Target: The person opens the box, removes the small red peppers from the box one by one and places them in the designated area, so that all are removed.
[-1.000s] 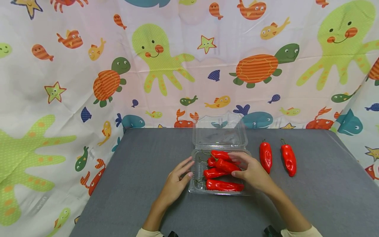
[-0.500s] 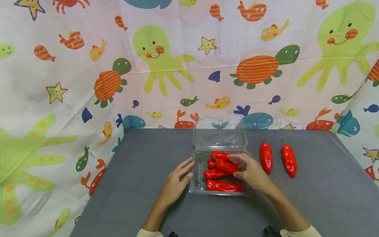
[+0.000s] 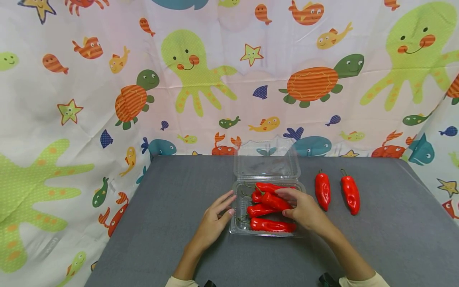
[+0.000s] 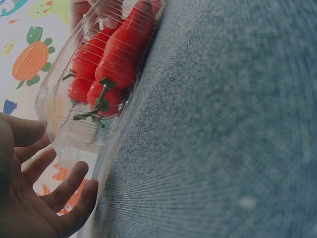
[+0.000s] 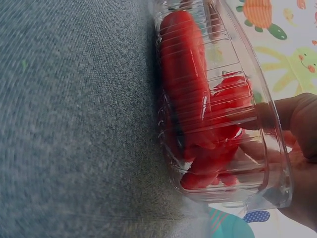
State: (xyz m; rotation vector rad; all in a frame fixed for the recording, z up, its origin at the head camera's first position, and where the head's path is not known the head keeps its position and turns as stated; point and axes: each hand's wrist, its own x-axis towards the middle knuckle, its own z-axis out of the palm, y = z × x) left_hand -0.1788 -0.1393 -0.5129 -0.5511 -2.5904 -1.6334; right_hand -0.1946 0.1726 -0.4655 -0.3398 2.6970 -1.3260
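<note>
A clear plastic clamshell box (image 3: 258, 234) sits on the table with several shiny red peppers inside. Its hinged lid (image 3: 265, 165) stands raised at the back. My right hand (image 3: 305, 209) reaches over the box's right side and holds the blunt end of the topmost red pepper (image 3: 271, 201) between thumb and fingers. In the right wrist view the thumb (image 5: 272, 115) dips past the rim against the red flesh. My left hand (image 3: 211, 223) lies beside the box's left edge, fingers loosely spread, fingertips right at the rim. Green stems (image 4: 101, 101) point toward it in the left wrist view.
Two more red peppers, one nearer the box (image 3: 322, 190) and one farther right (image 3: 350, 195), lie on the grey tabletop (image 3: 186, 187). Behind the table hangs a white curtain (image 3: 215, 24) printed with sea animals.
The right hand's fingers have drawn slightly toward its thumb, so more of the rearmost pepper in the box shows. The left hand and the box stay put.
</note>
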